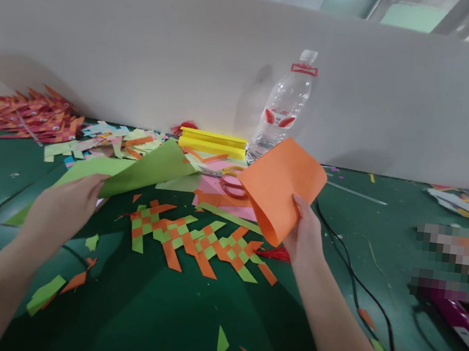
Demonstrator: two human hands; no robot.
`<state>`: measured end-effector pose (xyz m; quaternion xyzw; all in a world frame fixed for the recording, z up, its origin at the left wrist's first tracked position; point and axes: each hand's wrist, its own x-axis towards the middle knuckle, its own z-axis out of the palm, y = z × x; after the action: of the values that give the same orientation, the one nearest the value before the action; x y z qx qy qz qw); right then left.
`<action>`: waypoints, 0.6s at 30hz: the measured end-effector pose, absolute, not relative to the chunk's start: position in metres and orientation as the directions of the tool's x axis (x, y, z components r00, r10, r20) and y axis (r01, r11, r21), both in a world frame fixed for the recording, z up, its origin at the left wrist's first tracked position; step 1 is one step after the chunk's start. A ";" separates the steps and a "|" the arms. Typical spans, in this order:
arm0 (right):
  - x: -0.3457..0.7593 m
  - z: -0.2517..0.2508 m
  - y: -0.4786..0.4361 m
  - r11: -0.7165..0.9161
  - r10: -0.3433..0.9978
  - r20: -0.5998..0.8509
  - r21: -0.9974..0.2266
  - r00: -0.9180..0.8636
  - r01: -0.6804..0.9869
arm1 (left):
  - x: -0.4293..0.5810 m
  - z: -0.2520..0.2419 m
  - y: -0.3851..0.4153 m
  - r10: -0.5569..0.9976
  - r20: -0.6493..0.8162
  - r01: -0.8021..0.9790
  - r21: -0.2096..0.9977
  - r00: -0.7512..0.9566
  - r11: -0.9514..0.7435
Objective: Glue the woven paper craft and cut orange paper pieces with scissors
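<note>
My left hand (64, 203) is closed on the edge of a green paper sheet (149, 171), which bends up and to the right. An orange paper sheet (282, 184), curled over on itself, is pinched in my right hand (305, 232). Between the hands, on the table, lies a row of woven orange and green paper pieces (201, 240). A red tassel (275, 253) shows at the row's right end, below the orange sheet. Scissors (233, 187) with red and yellow handles rest behind the row, on pink paper (211, 187).
A clear plastic bottle (283, 110) leans against the white partition (167, 59), beside a folded yellow piece (213, 143). Red woven paper pieces (32, 116) and paper scraps (106, 140) are heaped at the left. A black cable (351, 269) and a purple power strip (456, 316) lie right.
</note>
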<state>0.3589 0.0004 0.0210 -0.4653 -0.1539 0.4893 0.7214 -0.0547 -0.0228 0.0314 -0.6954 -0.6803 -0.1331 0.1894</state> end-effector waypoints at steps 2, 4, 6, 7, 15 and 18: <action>0.359 0.020 0.000 0.091 0.854 -0.223 -0.826 0.470 -0.557 | -0.054 0.031 -0.024 0.859 0.512 0.997 -0.079 0.027 0.016; 0.360 0.020 0.000 0.091 0.847 -0.231 -0.825 0.480 -0.558 | -0.053 0.032 -0.026 0.819 0.573 0.996 -0.083 0.013 0.042; 0.360 0.021 0.000 0.084 0.834 -0.255 -0.817 0.488 -0.571 | -0.050 0.034 -0.027 0.781 0.625 0.995 -0.072 -0.011 0.072; 0.360 0.022 0.001 0.079 0.831 -0.268 -0.811 0.487 -0.580 | -0.050 0.036 -0.028 0.764 0.644 0.995 -0.060 -0.025 0.084; 0.362 0.021 0.001 0.072 0.836 -0.265 -0.815 0.481 -0.575 | -0.048 0.055 -0.022 0.671 0.701 0.970 0.164 -0.242 0.178; 0.362 0.019 0.001 0.067 0.839 -0.258 -0.824 0.478 -0.563 | -0.046 0.068 -0.013 0.642 0.695 0.946 0.264 -0.323 0.190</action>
<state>0.3624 0.0012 0.0192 -0.4760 -0.1452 0.4896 0.7160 -0.0464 -0.0131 0.0679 -0.5374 -0.7384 -0.3409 0.2228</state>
